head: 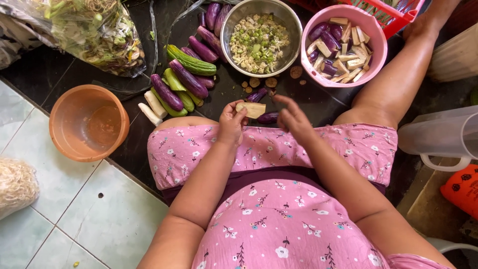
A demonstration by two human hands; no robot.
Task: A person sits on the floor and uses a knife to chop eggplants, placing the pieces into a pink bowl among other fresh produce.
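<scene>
My left hand (231, 121) holds a cut piece of eggplant (252, 109), its pale flesh facing up, just past my knee. My right hand (293, 117) hovers beside it with fingers loosely spread, and I see nothing in it. Small purple eggplant pieces (257, 95) and round cut ends (259, 81) lie on the dark floor in front of my hands. A pink bowl (378, 47) at the far right holds cut eggplant sticks. A steel bowl (295, 25) in the middle holds chopped pale and green bits.
Whole purple eggplants (188, 78), a bitter gourd (191, 62) and white stalks (153, 106) are heaped at the left. An orange bowl (62, 104) sits further left, a bag of scraps (89, 30) behind it. A clear jug (440, 135) stands right, a red basket (398, 15) behind.
</scene>
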